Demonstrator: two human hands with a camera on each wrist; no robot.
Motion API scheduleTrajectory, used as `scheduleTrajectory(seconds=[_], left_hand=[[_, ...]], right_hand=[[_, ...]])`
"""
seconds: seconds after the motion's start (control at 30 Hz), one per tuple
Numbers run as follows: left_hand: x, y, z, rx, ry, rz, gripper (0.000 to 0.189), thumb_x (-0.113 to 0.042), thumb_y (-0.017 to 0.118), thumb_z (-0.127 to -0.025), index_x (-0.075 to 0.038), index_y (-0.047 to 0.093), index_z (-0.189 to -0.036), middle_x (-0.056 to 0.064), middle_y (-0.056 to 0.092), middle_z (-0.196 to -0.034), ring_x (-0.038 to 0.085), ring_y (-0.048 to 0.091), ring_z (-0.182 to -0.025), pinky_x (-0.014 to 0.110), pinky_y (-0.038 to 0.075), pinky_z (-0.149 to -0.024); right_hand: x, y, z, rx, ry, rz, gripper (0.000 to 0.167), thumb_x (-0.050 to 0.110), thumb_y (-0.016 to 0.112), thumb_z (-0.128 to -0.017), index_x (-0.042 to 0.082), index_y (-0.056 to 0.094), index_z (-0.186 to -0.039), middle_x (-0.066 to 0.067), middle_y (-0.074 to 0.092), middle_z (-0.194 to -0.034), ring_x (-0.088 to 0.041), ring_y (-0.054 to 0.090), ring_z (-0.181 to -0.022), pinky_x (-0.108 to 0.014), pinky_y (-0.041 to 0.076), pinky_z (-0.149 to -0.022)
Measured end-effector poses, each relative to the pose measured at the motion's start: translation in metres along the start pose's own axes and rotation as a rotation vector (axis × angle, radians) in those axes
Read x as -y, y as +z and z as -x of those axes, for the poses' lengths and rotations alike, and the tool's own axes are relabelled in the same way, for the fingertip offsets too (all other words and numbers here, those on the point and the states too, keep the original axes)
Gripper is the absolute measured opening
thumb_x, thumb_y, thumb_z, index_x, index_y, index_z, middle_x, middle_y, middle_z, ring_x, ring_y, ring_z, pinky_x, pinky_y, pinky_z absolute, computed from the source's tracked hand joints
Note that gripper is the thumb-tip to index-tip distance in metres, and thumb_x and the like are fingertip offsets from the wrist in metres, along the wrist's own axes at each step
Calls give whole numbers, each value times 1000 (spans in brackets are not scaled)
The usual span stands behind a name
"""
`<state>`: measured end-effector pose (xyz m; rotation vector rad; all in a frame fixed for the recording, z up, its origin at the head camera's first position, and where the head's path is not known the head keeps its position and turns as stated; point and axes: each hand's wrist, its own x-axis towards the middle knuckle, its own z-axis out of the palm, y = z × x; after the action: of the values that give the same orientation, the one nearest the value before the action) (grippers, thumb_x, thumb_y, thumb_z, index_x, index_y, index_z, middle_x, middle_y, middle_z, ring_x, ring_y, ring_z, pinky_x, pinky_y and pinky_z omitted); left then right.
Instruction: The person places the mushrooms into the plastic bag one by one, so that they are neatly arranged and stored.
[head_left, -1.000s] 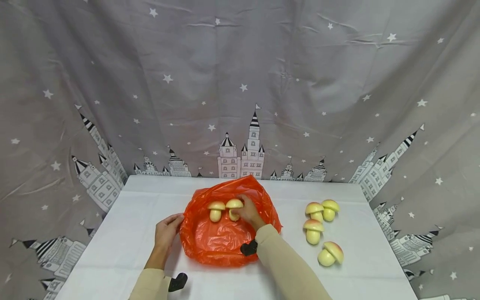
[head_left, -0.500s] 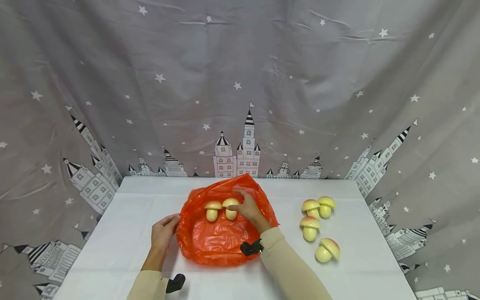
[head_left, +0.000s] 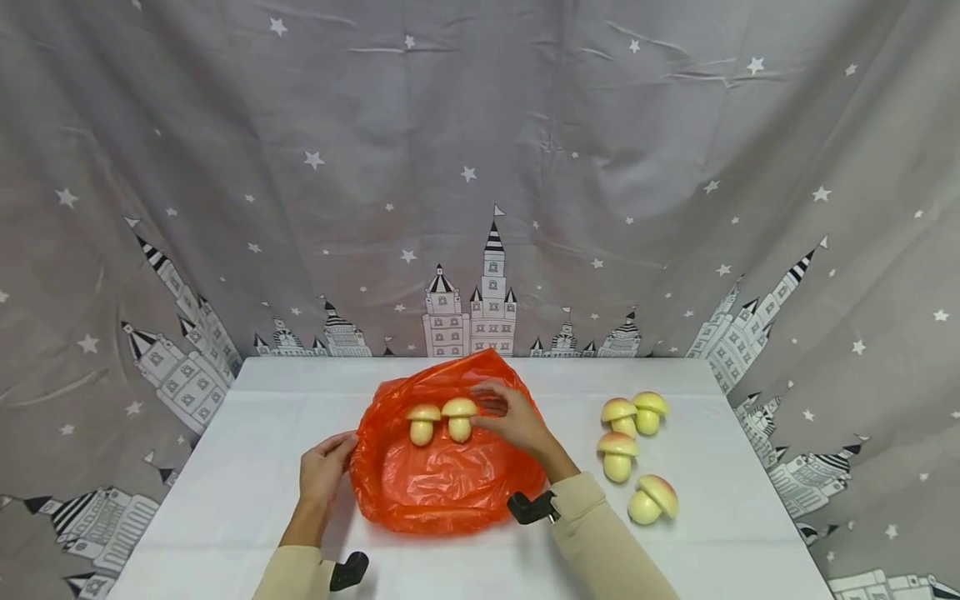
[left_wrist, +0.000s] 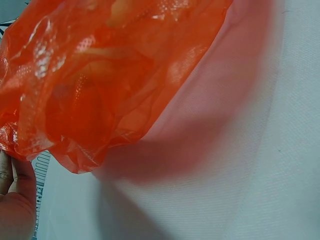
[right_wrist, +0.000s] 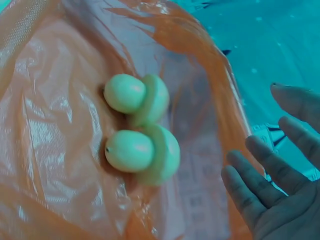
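Observation:
A red plastic bag (head_left: 431,493) lies spread wide at its mouth on the white table. Inside it, side by side, are two toy mushrooms with pale yellow caps, the left mushroom (head_left: 422,427) and the right mushroom (head_left: 460,419). My left hand (head_left: 322,471) pinches the bag's left rim; the left wrist view has those fingers (left_wrist: 22,175) at the bag's edge (left_wrist: 95,125). Over the bag's right side, just beside the right mushroom, is my right hand (head_left: 519,422). It holds nothing, and its fingers are spread in the right wrist view.
Several more toy mushrooms with reddish-yellow caps lie on the table to the right of the bag, among them a tilted mushroom (head_left: 652,500) nearest me. A grey curtain (head_left: 480,125) printed with stars and castles hangs behind the table (head_left: 285,408).
My right hand has let go of the right mushroom and drawn back to the right. The mushroom stays in the bag. My left hand keeps its hold on the rim.

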<state>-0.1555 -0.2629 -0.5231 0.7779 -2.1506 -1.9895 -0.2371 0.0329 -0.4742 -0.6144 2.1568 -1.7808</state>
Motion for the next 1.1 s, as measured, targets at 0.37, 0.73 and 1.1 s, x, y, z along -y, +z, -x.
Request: scheduleTrajectory(seconds=[0.37, 0.73, 1.1], left_hand=[[-2, 2, -2, 3, -8, -15, 42, -23, 60, -97, 8, 58, -124, -6, 68, -90, -1, 61, -74, 13, 51, -69], [-3, 0, -2, 4, -16, -25, 42, -25, 58, -97, 7, 58, -125, -1, 67, -98, -3, 60, -76, 12, 50, -70], [-5, 2, -1, 6, 9, -6, 41, -19, 59, -97, 10, 56, -126, -6, 67, -91, -4, 61, -74, 13, 51, -70]], right_hand=[[1, -36, 26, -43, -59, -66, 46, 2, 69, -87, -4, 53, -130, -26, 52, -131, -36, 56, -117, -36, 49, -95], [3, -65, 52, -195, -99, -72, 42, -6, 65, -87, -13, 51, -126, -33, 52, -126, -51, 49, -116, -24, 50, -91], [-33, -105, 72, -325, -46, 11, 42, -1, 68, -87, -10, 52, -125, -28, 54, -124, -46, 53, -112, -17, 49, -86]])
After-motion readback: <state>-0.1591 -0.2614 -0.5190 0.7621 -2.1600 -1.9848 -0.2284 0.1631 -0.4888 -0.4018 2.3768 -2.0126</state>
